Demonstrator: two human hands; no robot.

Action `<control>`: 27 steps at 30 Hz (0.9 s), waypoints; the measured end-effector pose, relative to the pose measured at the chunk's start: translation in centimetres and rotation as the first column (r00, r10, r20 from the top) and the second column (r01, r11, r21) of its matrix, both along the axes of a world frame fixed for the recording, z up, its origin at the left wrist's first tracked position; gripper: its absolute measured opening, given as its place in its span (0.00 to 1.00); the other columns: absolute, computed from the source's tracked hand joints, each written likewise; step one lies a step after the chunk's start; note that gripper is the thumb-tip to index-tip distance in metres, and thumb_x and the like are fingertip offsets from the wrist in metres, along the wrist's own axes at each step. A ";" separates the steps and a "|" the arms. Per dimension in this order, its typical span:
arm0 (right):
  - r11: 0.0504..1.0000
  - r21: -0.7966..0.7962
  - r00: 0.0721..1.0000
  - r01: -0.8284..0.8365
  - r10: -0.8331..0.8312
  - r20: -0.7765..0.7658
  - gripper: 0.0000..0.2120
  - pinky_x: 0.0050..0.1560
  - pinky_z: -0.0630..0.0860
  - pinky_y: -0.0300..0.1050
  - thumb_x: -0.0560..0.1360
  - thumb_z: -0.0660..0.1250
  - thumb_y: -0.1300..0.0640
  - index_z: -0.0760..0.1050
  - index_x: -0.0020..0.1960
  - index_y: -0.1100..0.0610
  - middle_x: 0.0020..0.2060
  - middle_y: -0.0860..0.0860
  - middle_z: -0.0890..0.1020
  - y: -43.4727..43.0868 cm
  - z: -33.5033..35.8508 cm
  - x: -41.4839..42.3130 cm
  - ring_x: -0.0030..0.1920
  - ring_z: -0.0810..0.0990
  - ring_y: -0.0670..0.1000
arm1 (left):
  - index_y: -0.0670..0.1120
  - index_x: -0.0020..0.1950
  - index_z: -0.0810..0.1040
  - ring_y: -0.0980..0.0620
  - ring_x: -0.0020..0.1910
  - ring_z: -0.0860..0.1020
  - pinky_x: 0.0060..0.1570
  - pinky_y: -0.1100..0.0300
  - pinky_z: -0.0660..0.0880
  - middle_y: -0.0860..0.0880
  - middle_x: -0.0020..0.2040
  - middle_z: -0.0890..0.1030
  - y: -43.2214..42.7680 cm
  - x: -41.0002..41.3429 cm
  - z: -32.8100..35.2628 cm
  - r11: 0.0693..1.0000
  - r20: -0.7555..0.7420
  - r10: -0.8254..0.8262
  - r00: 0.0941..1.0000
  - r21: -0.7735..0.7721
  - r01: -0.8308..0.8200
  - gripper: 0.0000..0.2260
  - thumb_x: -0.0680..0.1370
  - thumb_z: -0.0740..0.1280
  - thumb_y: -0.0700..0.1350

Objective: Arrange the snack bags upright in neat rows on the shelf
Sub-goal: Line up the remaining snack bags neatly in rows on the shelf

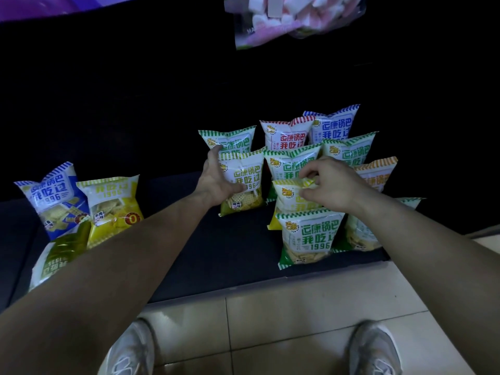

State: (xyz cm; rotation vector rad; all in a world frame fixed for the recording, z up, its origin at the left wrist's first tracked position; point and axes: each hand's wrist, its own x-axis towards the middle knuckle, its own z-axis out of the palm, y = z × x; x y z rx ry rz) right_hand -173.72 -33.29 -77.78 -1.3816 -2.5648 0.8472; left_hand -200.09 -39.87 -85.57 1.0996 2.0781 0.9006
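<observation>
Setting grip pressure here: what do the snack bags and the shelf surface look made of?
Snack bags: thin glossy plastic film, judging by the sheen, crimped striped seams and puffed shape. Shelf surface: dark and matte, perhaps fabric or coated board; too dim to tell.

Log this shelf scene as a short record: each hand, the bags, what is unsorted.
left hand: holds the side of the olive bag, which stands upright
right hand: pinches the top edge of the yellow bag behind the front green bag
rows: bags stand grouped on the right of the shelf
unsorted: left blue bag and two beside it, tilted or flat, apart from the rows
above: marshmallow bag
</observation>
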 end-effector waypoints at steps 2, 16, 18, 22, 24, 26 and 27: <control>1.000 -0.003 1.000 0.001 -0.001 0.002 0.19 0.53 0.73 0.45 0.73 0.75 0.49 0.78 0.61 0.50 0.61 0.51 0.77 0.0 -0.1 -0.1 0.60 0.78 0.52 | 0.61 0.74 0.53 0.45 0.71 0.65 0.63 0.52 0.70 0.49 0.76 0.60 0.2 0.0 0.0 1.000 0.034 0.003 0.999 0.012 -0.003 0.49 0.65 0.81 0.42; 1.000 0.022 0.997 -0.007 0.006 0.072 0.18 0.53 0.76 0.49 0.72 0.75 0.49 0.78 0.60 0.50 0.54 0.49 0.76 0.0 0.3 -0.4 0.54 0.77 0.51 | 0.67 0.73 0.44 0.42 0.66 0.71 0.56 0.50 0.73 0.44 0.73 0.67 -1.2 -1.2 1.0 0.997 -0.094 -0.064 0.994 -0.047 0.060 0.56 0.61 0.83 0.51; 0.998 0.055 0.995 -0.005 0.000 0.103 0.18 0.55 0.77 0.51 0.72 0.75 0.50 0.78 0.60 0.50 0.56 0.50 0.78 0.2 0.5 -0.7 0.55 0.78 0.52 | 0.67 0.73 0.43 0.43 0.68 0.70 0.59 0.49 0.72 0.45 0.74 0.67 -1.7 -1.7 1.1 0.996 -0.083 -0.074 0.994 -0.048 0.070 0.57 0.60 0.83 0.53; 0.994 0.109 0.988 -0.006 -0.011 0.154 0.20 0.58 0.76 0.58 0.73 0.74 0.50 0.76 0.63 0.50 0.62 0.53 0.76 0.2 1.6 -1.8 0.59 0.77 0.56 | 0.62 0.76 0.45 0.47 0.72 0.65 0.66 0.45 0.68 0.48 0.74 0.65 -3.1 -2.8 2.4 0.990 -0.137 -0.131 0.982 -0.066 0.123 0.57 0.59 0.82 0.57; 0.992 0.122 0.983 -0.034 0.011 0.185 0.21 0.60 0.74 0.59 0.74 0.73 0.50 0.75 0.65 0.50 0.64 0.53 0.74 -0.3 2.5 -2.7 0.61 0.75 0.56 | 0.62 0.76 0.49 0.47 0.72 0.65 0.65 0.49 0.68 0.47 0.75 0.64 -4.1 -3.6 3.9 0.981 -0.198 -0.180 0.964 -0.106 0.161 0.53 0.62 0.80 0.59; 0.988 0.131 0.974 -0.083 0.053 0.222 0.21 0.63 0.73 0.58 0.75 0.72 0.49 0.74 0.66 0.49 0.64 0.53 0.74 -1.4 3.8 -3.9 0.62 0.74 0.57 | 0.60 0.76 0.52 0.47 0.70 0.66 0.60 0.55 0.67 0.47 0.75 0.64 -5.6 -4.6 5.8 0.960 -0.277 -0.250 0.928 -0.192 0.202 0.47 0.65 0.76 0.62; 0.985 0.134 0.968 -0.110 0.076 0.238 0.21 0.63 0.72 0.56 0.75 0.71 0.49 0.74 0.67 0.50 0.64 0.54 0.73 -2.1 4.5 -4.6 0.62 0.74 0.57 | 0.59 0.76 0.54 0.47 0.70 0.67 0.58 0.57 0.67 0.47 0.75 0.64 -6.4 -5.1 7.0 0.945 -0.312 -0.289 0.905 -0.243 0.218 0.45 0.67 0.75 0.63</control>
